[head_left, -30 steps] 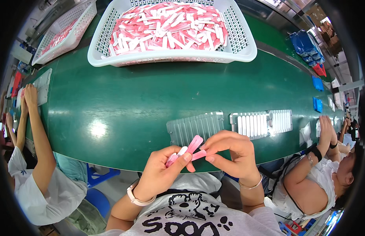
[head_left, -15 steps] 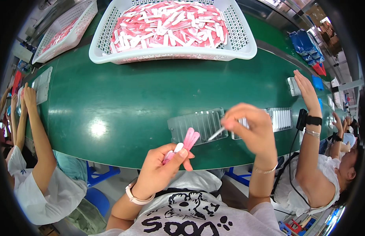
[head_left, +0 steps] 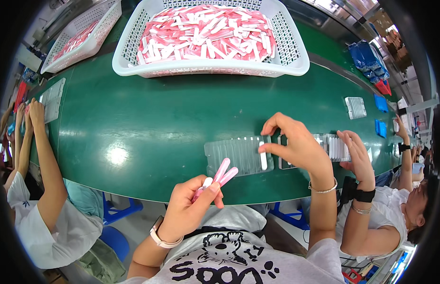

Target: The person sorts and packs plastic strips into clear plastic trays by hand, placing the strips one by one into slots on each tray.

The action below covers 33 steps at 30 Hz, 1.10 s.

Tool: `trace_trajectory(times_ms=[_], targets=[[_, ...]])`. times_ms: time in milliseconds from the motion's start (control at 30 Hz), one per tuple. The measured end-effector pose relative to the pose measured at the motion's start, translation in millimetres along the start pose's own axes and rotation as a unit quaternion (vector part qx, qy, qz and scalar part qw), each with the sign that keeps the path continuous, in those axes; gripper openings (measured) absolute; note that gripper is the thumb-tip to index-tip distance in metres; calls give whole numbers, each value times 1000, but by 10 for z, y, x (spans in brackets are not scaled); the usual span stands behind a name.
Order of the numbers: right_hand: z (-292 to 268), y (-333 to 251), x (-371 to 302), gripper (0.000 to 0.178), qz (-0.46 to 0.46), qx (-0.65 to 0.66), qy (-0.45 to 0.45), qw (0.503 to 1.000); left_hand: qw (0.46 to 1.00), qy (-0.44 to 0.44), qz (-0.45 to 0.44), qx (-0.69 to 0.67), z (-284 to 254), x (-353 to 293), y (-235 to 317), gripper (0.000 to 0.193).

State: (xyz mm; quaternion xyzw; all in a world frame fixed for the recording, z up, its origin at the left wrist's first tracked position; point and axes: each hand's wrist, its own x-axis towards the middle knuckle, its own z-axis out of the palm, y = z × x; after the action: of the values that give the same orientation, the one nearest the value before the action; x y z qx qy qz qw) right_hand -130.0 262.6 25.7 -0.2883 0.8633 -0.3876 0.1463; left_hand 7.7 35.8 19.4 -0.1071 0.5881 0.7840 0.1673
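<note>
My left hand (head_left: 194, 201) is closed around a small bunch of flat, round-ended pink and white sticks (head_left: 224, 174); two pink ones fan out above the fingers. Just beyond it a clear plastic tray (head_left: 236, 156) with parallel slots lies on the table. One white stick (head_left: 263, 158) sits in the tray's rightmost slot. Over that slot is my right hand (head_left: 293, 142), thumb touching the stick and forefinger apart from the thumb near its upper end. Partly behind my right wrist, a second clear tray (head_left: 331, 146) holds a row of white sticks.
A white perforated basket (head_left: 210, 70) heaped with pink and white sticks stands at the table's far side. Another basket (head_left: 85, 45) is at far left. At right, a co-worker's hand (head_left: 357, 154) is by the second tray. Blue packets (head_left: 381, 128) and another slotted tray (head_left: 356, 108) lie beyond.
My right hand has brought the white stick down into the tray's right slot, and its fingers have spread. The co-worker's hand at right has come down beside the filled tray.
</note>
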Motion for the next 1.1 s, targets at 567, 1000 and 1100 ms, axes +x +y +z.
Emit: trace_trajectory(times_ms=[567, 1000, 1100], targets=[[533, -441, -385, 16, -127, 119, 127, 976, 986, -14, 91, 136, 62, -44, -134, 18], [501, -224, -536, 16, -104, -38, 335, 936, 986, 3, 25, 167, 39, -41, -92, 22], [539, -195, -584, 22, -161, -142, 290, 933, 986, -2, 17, 168, 25, -43, -73, 22]])
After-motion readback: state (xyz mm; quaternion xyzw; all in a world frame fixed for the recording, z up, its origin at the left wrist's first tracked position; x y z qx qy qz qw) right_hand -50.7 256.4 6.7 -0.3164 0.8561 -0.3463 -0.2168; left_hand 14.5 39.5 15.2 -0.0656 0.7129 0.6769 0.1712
